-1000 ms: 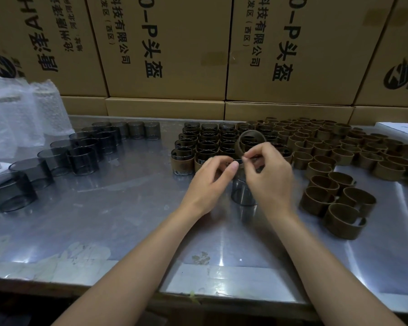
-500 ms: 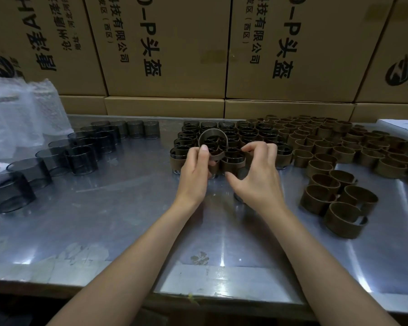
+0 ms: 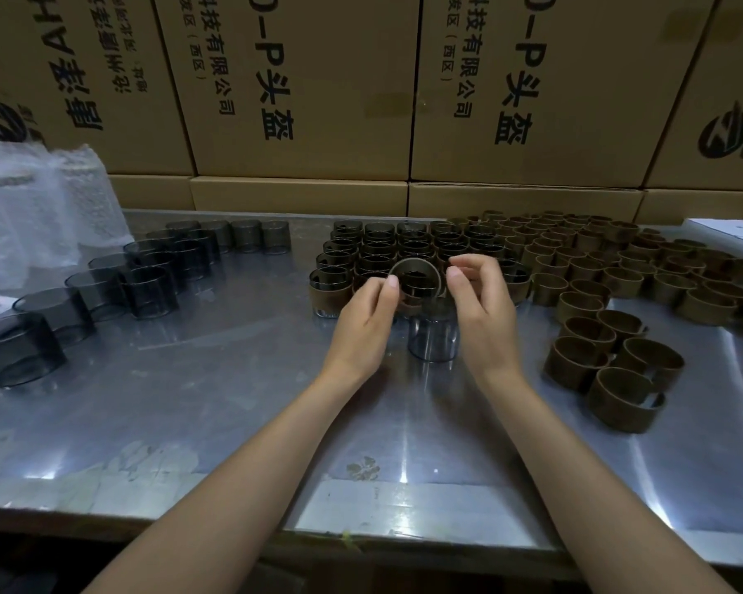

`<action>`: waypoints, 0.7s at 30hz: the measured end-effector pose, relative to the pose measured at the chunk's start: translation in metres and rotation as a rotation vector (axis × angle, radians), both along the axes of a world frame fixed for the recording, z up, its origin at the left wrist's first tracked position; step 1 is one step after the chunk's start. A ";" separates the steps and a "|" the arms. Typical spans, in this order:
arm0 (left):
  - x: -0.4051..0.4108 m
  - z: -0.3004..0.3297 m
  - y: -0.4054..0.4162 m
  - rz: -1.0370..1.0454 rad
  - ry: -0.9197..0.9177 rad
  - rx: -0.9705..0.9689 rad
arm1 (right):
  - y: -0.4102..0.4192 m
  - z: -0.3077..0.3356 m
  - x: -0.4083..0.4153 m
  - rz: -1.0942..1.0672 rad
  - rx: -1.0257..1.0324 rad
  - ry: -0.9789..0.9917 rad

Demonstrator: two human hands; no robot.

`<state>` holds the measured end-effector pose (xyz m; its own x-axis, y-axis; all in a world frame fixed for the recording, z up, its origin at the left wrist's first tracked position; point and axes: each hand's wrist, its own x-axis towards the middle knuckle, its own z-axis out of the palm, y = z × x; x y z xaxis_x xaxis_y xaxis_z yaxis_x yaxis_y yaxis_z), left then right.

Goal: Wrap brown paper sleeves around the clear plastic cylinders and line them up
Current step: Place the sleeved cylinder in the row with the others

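Sleeve [image 3: 415, 267], a curled band of brown paper, is held up just above and behind the bare cylinder [image 3: 433, 336] standing on the desk [image 3: 232, 400]. Left of that cylinder, bare cylinders [image 3: 146, 289] wait in rows. The left hand [image 3: 363, 323] pinches the sleeve's left edge between thumb and fingers. Right of the cylinder, the right hand [image 3: 481, 306] has loosely curled fingers beside the sleeve's right edge; I cannot tell if it grips. Behind the cylinder stand wrapped ones [image 3: 387, 250]; farther right lie spare sleeves [image 3: 618, 366]. The paper looks light and springy, easily creased, so hold it at the edges; the cylinder looks stiff, smooth, light and tippable.
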<state>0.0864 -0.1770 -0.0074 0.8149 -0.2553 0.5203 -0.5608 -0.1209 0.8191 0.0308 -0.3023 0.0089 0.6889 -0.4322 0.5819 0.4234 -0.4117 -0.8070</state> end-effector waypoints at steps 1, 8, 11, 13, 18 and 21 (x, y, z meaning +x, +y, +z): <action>0.000 0.000 0.000 -0.009 -0.018 0.028 | -0.001 -0.002 0.002 0.014 -0.011 0.050; -0.002 -0.004 -0.004 -0.128 0.024 0.127 | 0.000 -0.013 0.010 0.045 -0.026 0.290; -0.003 -0.006 -0.003 -0.235 0.153 0.120 | 0.000 -0.015 0.010 0.039 -0.037 0.307; -0.002 -0.005 -0.002 -0.280 0.216 0.155 | 0.000 -0.016 0.010 0.035 -0.037 0.308; 0.000 -0.003 0.000 -0.249 0.242 0.322 | -0.007 -0.015 0.011 0.072 -0.045 0.409; -0.002 -0.003 0.000 -0.236 0.229 0.357 | -0.020 -0.014 0.011 0.110 -0.103 0.525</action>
